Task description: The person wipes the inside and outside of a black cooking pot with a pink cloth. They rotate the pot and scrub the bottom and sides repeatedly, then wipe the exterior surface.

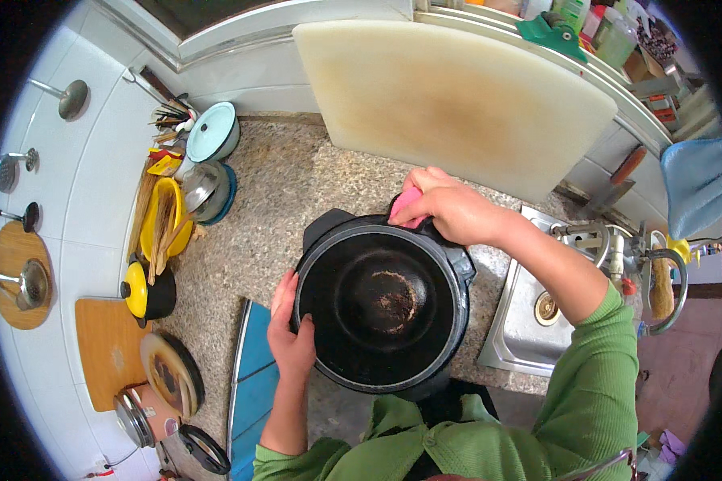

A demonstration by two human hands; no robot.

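Note:
A large round black cooker pot [361,318] with a grey rim sits at the front of the granite counter, close to my body. On its dark inner floor shows a worn, brownish ring-shaped patch. My left hand [292,327] grips the left side of the pot, thumb over the rim and fingers outside. At the far right rim, my right hand [451,207] holds a pink cloth or sponge pad [407,203] with black edging against the pot's outer edge. The fingertips under the pad are partly hidden.
A white cutting board [451,102] leans behind the pot. To the right is a steel sink [517,324] with a faucet [583,231]. At left stand a light-blue lidded pot [212,132], a yellow basket [154,216] and a yellow-lidded black pot [136,288]. Ladles hang on the tiled wall.

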